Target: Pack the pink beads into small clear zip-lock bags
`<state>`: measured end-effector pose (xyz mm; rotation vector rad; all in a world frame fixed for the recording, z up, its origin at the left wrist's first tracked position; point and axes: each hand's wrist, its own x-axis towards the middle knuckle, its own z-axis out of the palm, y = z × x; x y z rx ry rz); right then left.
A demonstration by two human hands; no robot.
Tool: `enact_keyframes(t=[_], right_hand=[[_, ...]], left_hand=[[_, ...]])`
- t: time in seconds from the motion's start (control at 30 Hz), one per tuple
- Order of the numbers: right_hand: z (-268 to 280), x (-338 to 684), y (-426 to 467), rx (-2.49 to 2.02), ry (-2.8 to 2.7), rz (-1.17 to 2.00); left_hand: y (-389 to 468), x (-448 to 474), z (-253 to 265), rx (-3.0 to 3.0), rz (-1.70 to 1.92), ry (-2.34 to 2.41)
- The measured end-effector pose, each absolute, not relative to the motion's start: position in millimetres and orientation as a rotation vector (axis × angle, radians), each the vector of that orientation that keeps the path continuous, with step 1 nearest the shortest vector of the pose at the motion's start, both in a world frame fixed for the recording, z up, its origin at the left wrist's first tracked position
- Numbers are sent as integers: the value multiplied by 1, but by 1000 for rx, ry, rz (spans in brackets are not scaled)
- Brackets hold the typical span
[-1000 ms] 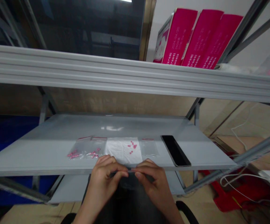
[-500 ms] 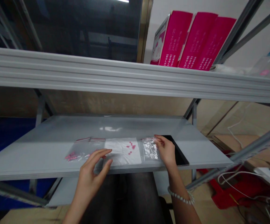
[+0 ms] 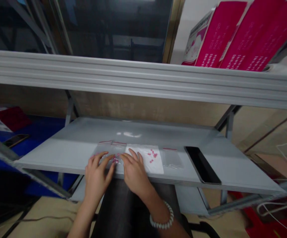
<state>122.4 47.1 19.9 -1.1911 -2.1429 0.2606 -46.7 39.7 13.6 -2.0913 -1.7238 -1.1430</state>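
My left hand [image 3: 96, 175] is open, its fingers apart, over the front of two clear zip bags with red seals. Small pink pieces [image 3: 116, 158] lie at the right-hand zip bag [image 3: 119, 147], close to the fingertips of both hands; the left zip bag [image 3: 104, 147] is partly hidden by my left hand. My right hand [image 3: 136, 173] is open too, palm down, fingers stretched across the left edge of a white sheet [image 3: 143, 152]. Several small pink round pieces [image 3: 154, 155] are scattered on that sheet. Right of it lies another clear zip bag [image 3: 172, 158], flat, untouched by either hand.
A black tablet-like device [image 3: 203, 165] lies on the grey shelf [image 3: 153, 129], right of the bags. An upper shelf edge [image 3: 133, 77] crosses above, carrying pink boxes [image 3: 242, 39]. At left, a phone [image 3: 16, 140] rests on a blue surface.
My right hand has left the right-hand clear bag and moved left to the pink pieces beside my left hand. The device is now uncovered. The view has shifted left.
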Motion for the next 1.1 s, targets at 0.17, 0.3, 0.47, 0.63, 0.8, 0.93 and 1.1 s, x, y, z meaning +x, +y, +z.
enact_keyframes(t=[0.17, 0.3, 0.47, 0.63, 0.8, 0.93, 1.1], right_hand=[[24, 101, 49, -1137, -2142, 346], [26, 109, 47, -1021, -1919, 466], [34, 139, 38, -1130, -1315, 946], [38, 171, 26, -909, -880, 1634], [41, 185, 11, -896, -844, 1711], [40, 195, 0, -821, -848, 1820], [26, 200, -2, -761, -875, 1857]], left_hand=[[52, -42, 10, -2110, -1164, -1827], [56, -42, 11, -2073, -1398, -1774], [41, -31, 20, -1933, -1792, -1740], [11, -10, 33, -2181, -2295, -1592], [-2, 1, 32, -2554, -2428, -1367], [-3, 0, 22, -2547, -2592, -1309], [-6, 0, 19, -2463, -2636, -1328]])
